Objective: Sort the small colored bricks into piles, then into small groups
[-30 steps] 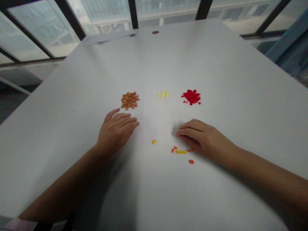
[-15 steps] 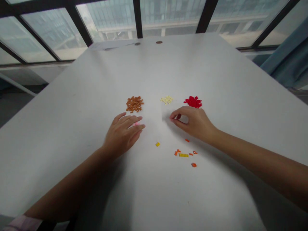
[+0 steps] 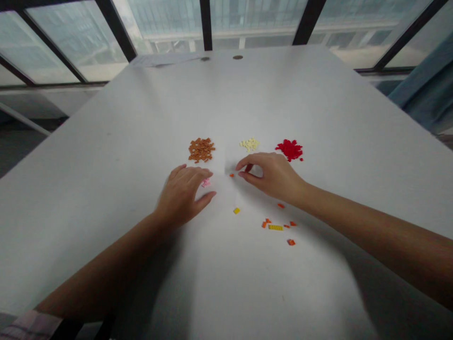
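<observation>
My left hand (image 3: 182,192) is open over the table, thumb and fingers apart, partly covering a small group of pink bricks (image 3: 205,182). A pile of brown bricks (image 3: 201,150) sits just beyond its fingertips. A single small orange brick (image 3: 231,175) lies on the table beside the fingertips of my right hand (image 3: 271,172). That hand's thumb and index finger are parted, with nothing visible between them. Beyond it are a heap of red bricks (image 3: 290,149) and some pale yellow bricks (image 3: 249,144).
Nearer to me lie a yellow brick (image 3: 237,210), a longer yellow brick (image 3: 275,227) and several orange bricks (image 3: 290,242). All rest on a white table (image 3: 226,104). Windows (image 3: 255,23) stand behind its far edge, and a blue curtain (image 3: 424,94) hangs at the right.
My right hand has moved left and its pinch has opened; a small orange brick now shows beside its fingertips. My left thumb has spread away from the fingers. The view has shifted slightly.
</observation>
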Action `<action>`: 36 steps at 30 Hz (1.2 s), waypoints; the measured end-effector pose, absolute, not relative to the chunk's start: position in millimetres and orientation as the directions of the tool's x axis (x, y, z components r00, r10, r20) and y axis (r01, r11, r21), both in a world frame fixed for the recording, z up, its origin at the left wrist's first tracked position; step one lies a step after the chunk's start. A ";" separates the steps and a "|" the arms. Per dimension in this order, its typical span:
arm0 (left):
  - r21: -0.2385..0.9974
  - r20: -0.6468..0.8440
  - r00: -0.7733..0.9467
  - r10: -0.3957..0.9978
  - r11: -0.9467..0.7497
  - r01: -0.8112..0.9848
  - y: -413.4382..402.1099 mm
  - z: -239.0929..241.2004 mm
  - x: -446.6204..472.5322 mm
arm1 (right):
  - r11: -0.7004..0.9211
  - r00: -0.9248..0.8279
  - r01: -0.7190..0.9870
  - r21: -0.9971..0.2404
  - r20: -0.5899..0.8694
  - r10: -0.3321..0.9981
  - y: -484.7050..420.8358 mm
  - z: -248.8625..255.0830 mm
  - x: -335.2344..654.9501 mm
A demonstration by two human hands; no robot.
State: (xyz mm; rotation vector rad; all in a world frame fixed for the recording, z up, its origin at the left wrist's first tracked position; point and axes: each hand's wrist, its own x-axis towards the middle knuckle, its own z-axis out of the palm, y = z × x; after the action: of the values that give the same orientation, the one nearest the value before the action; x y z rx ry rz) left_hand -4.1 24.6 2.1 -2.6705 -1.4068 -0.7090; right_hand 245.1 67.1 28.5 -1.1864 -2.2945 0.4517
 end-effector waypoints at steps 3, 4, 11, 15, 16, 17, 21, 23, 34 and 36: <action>0.180 0.407 0.483 0.775 -0.587 0.790 24.3 1.5 -3.9 | 0.572 -0.571 0.648 -0.503 0.176 0.802 63.2 44.9 268.8; 0.181 0.407 0.483 0.775 -0.587 0.789 24.3 1.1 -3.9 | 0.580 -0.629 0.647 -0.495 0.084 0.773 61.5 49.6 277.4; 0.175 0.412 0.503 0.759 -0.608 0.774 24.6 0.4 -4.2 | 0.574 -0.702 0.670 -0.470 -0.153 0.695 51.2 53.3 311.9; 0.164 0.415 0.509 0.754 -0.612 0.774 24.6 0.5 -4.6 | 0.569 -0.687 0.673 -0.473 -0.113 0.718 59.3 46.5 303.2; 0.157 0.418 0.512 0.750 -0.615 0.773 24.6 0.4 -4.6 | 0.569 -0.675 0.674 -0.470 -0.079 0.734 62.9 44.5 298.2; 0.150 0.419 0.515 0.748 -0.616 0.773 24.7 0.4 -4.5 | 0.566 -0.655 0.678 -0.469 -0.036 0.755 66.8 42.5 292.3; 0.142 0.408 0.516 0.753 -0.611 0.779 24.5 1.0 -3.8 | 0.516 -0.550 0.693 -0.504 0.094 0.830 79.9 33.5 266.1; 0.146 0.408 0.514 0.754 -0.610 0.779 23.9 1.6 -3.4 | 0.506 -0.528 0.679 -0.532 0.124 0.840 82.4 29.7 254.7; 0.146 0.390 0.524 0.757 -0.613 0.776 22.4 2.8 -3.9 | 0.563 -0.606 0.593 -0.576 0.143 0.783 65.0 42.7 269.2; 0.145 0.389 0.526 0.756 -0.614 0.776 22.5 2.7 -3.6 | 0.563 -0.706 0.576 -0.592 -0.013 0.708 59.2 53.9 284.2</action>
State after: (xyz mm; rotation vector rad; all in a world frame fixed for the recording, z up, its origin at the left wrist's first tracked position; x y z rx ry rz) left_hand -3.6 22.5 2.7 -2.7038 -1.3580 -0.6549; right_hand 284.2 59.2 53.9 -1.0743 -2.5710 0.8506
